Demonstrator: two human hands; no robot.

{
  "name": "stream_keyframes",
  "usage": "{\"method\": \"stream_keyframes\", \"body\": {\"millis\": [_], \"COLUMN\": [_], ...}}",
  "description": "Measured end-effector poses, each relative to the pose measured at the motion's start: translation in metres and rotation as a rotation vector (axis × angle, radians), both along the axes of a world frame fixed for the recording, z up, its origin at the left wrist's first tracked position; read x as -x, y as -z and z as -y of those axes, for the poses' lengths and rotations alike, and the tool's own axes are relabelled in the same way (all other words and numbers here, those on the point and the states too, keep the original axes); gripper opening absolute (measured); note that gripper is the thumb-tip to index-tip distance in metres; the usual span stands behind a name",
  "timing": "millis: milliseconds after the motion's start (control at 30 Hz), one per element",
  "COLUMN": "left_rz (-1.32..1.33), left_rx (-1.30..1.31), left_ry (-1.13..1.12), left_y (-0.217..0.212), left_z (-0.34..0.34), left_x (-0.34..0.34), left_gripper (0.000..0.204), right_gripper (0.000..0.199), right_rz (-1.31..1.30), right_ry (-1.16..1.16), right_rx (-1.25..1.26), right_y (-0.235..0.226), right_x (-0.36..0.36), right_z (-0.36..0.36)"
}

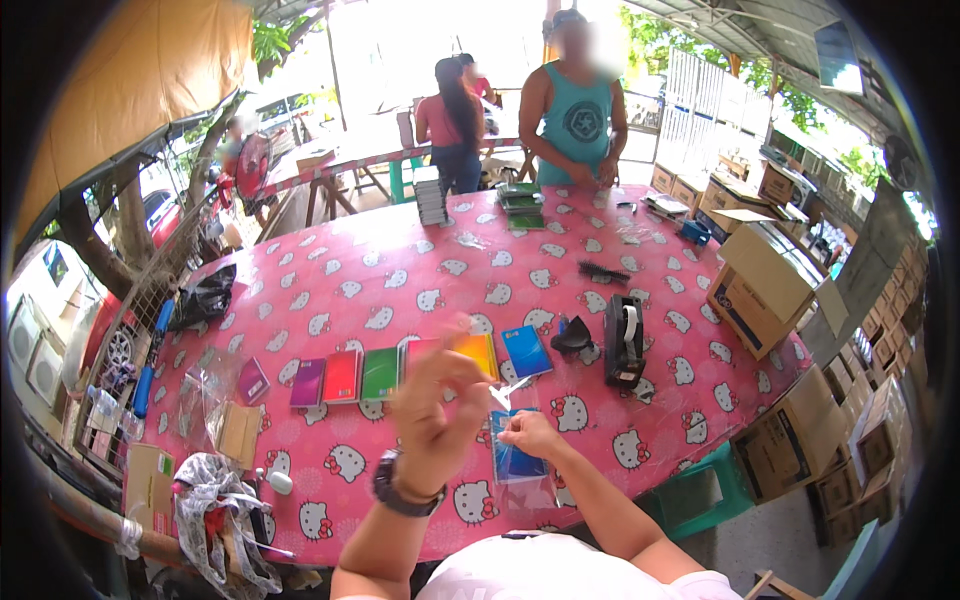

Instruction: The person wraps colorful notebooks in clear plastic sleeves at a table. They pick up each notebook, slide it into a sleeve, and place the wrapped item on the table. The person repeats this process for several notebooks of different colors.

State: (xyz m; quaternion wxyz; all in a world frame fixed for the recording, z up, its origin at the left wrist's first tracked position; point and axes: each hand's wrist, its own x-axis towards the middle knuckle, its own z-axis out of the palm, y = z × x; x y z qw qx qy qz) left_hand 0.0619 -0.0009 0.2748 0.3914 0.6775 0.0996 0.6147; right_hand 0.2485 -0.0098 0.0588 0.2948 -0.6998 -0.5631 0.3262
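A blue notebook (518, 462) lies on the table right in front of me, with clear plastic showing at its near edge. My right hand (532, 434) rests over its upper part with the fingers curled closed; what they pinch is hidden. Just beyond is a small white strip-like piece (508, 394). My left hand (438, 405), wearing a black wristwatch (402, 488), is raised above the table and its fingers are smeared by motion. Behind it runs a row of notebooks, including a purple one (307, 383), a red one (342, 377), a green one (381, 374), a yellow one (478, 355) and another blue one (526, 352).
A black tape dispenser (624, 342) stands to the right. Clear plastic bags (205, 400) lie on the left. Notebook stacks (520, 200) sit at the far side, near a person in a teal tank top (578, 120). Cardboard boxes (765, 290) crowd the right edge.
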Motion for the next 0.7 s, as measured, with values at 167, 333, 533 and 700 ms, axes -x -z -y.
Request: {"method": "stream_keyframes", "body": {"millis": [167, 333, 533, 700], "left_rz": [-0.666, -0.672, -0.772, -0.761], "left_rx": [-0.005, 0.026, -0.039, 0.005], "left_ry": [-0.340, -0.290, -0.201, -0.185], "left_y": [0.220, 0.248, 0.235, 0.254], "left_z": [-0.021, 0.005, -0.027, -0.027], "left_x": [0.006, 0.002, -0.006, -0.002], "left_gripper": [0.022, 0.027, 0.030, 0.037], "right_gripper": [0.028, 0.028, 0.025, 0.019], "right_rz": [-0.002, -0.041, -0.049, -0.075], "right_ry": [-0.094, -0.068, -0.042, -0.181], "right_rx": [0.039, 0.068, 0.096, 0.176], "right_y": [-0.010, -0.003, -0.013, -0.025], "right_x": [0.013, 0.007, -0.001, -0.001], "right_z": [-0.004, 0.001, 0.000, -0.007]}}
